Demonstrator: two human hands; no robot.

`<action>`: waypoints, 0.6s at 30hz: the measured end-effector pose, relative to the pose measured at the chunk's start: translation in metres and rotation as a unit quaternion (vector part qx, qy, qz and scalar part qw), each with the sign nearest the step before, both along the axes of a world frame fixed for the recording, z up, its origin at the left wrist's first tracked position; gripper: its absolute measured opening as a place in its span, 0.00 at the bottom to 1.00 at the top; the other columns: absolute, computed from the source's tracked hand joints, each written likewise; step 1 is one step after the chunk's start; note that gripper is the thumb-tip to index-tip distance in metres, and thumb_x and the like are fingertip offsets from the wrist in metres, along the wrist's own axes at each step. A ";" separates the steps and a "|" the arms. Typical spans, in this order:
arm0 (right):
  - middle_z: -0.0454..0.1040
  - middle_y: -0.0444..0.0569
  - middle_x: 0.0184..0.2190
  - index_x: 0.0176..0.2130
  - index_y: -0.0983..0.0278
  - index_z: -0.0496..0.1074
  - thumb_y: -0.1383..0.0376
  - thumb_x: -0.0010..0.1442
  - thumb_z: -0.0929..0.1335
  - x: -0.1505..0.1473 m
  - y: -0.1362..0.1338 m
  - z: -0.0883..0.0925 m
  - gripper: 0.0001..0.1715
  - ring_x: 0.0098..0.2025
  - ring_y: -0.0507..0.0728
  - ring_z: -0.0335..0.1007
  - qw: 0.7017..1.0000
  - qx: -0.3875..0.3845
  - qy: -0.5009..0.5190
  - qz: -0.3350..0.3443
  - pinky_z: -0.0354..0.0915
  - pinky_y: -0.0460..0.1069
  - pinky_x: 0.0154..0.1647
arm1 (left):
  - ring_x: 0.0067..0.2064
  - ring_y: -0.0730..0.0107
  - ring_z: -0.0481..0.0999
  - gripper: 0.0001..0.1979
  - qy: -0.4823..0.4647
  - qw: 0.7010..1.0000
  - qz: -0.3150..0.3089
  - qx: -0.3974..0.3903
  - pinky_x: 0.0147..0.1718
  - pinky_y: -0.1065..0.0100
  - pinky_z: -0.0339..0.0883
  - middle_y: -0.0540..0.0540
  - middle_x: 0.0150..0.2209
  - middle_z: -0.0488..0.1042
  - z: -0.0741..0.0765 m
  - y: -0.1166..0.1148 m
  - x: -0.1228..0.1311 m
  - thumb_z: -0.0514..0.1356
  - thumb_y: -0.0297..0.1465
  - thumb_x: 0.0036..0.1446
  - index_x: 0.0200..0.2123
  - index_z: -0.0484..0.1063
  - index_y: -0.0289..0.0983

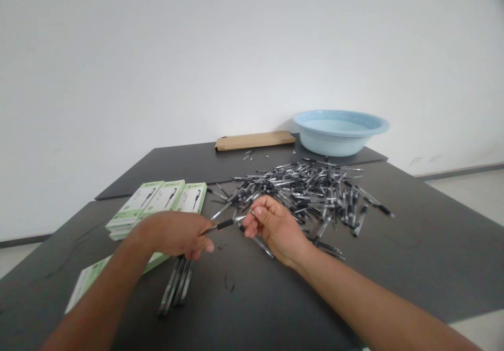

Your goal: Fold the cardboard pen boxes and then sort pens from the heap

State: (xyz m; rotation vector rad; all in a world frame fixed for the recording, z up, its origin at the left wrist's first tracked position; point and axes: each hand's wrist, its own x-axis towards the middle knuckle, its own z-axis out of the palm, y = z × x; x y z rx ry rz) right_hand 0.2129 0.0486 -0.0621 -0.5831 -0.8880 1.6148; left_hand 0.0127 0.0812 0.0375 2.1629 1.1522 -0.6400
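Note:
My left hand is closed around the back end of a black pen that points to the right. My right hand pinches the pen's tip end and also has another pen running under its fingers. A big heap of black and clear pens lies just beyond my right hand. Below my left hand, a few pens lie side by side in a small row.
Three green-and-white boxes stand in a row left of the heap, and another flat box lies under my left forearm. A light blue basin and a brown envelope rest at the back of the dark table.

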 end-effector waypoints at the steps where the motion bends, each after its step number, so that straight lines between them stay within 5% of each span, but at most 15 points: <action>1: 0.77 0.45 0.26 0.36 0.63 0.64 0.57 0.54 0.72 0.000 0.000 0.000 0.16 0.23 0.51 0.72 1.000 0.001 0.002 0.004 0.63 0.46 0.25 | 0.32 0.62 0.78 0.13 0.000 1.000 0.003 0.000 0.30 0.67 0.67 0.43 0.31 0.80 0.000 0.000 0.000 0.51 0.39 0.57 0.30 0.68 0.38; 18: 0.78 0.47 0.26 0.31 0.65 0.65 0.56 0.54 0.71 -0.004 -0.002 -0.001 0.17 0.22 0.51 0.73 1.000 0.010 -0.019 -0.006 0.64 0.45 0.24 | 0.33 0.60 0.78 0.14 0.016 1.000 0.002 0.008 0.30 0.67 0.68 0.43 0.32 0.79 -0.001 -0.001 0.004 0.51 0.40 0.57 0.34 0.69 0.37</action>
